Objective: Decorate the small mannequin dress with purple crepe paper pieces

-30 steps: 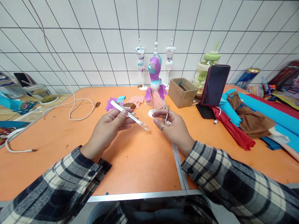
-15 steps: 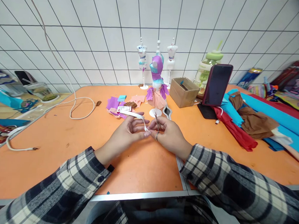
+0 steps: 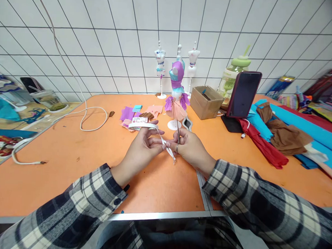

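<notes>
Left hand [image 3: 139, 149] and right hand [image 3: 191, 147] meet over the middle of the orange surface [image 3: 75, 186], clear of its front edge. Left hand: grasping a white tape roll [image 3: 152, 126], fingers bent, thumb and fingertips at the loose tape strip [image 3: 170, 152]. Right hand: gripping small scissors [image 3: 178, 134], blades pointing toward the far edge; its thumb and fingers also meet the strip, whose free end hangs below the fingertips. Just beyond the hands: coloured scraps [image 3: 128, 113] and a dressed mannequin [image 3: 176, 79] on a round white base. Toward the far edge, right of the mannequin: cardboard box [image 3: 206, 107], open-topped, holding a blue piece and something dark, identity unclear. Behind it, at the far edge: green-lidded bottle [image 3: 229, 77], straw upright, pale green contents. Near the far right corner: blue can [image 3: 280, 87], contents hidden. Past the left edge, on a wooden surface [image 3: 70, 108]: clear cup [image 3: 47, 98] with a straw, greenish matter low inside.
</notes>
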A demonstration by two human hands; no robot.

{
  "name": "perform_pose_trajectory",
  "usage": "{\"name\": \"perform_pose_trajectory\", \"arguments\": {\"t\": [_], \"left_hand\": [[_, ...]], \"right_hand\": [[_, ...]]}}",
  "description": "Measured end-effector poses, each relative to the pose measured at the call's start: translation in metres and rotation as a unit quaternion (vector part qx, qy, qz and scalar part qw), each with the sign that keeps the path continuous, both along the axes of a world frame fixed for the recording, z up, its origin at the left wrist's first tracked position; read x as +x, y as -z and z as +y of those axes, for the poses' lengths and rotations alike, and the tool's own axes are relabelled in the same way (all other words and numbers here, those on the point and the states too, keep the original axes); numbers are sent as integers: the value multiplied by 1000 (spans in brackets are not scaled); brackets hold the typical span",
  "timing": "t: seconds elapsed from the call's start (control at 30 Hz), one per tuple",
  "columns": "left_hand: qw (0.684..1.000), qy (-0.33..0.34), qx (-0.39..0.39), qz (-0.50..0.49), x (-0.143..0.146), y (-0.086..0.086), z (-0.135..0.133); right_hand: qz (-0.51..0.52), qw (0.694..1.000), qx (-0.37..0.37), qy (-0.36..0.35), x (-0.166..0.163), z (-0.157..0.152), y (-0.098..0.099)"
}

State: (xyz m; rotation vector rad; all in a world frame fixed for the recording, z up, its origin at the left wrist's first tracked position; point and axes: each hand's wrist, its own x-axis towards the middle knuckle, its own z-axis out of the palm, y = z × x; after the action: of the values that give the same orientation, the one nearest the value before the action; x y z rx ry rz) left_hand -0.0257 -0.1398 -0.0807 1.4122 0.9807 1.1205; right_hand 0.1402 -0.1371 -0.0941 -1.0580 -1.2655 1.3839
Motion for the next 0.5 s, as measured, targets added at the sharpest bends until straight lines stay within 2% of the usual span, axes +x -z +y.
{"name": "perform_pose_trajectory", "arguments": {"t": [0.17,0.27,0.37,0.5], "left_hand": [[998,-51,46,15,3,3,0],[998,-48,39,33,2,4,2],[997,-37,24,60,1,5,3],[996,-27,8,81,0,6,4]], "right_hand": [[10,999,-45,-8,-1,1,3],[-10,999,-44,-5,-2,0,4],[-103,995,1,4,1,0,3],[-227,971,75,15,4,-1,3]]}}
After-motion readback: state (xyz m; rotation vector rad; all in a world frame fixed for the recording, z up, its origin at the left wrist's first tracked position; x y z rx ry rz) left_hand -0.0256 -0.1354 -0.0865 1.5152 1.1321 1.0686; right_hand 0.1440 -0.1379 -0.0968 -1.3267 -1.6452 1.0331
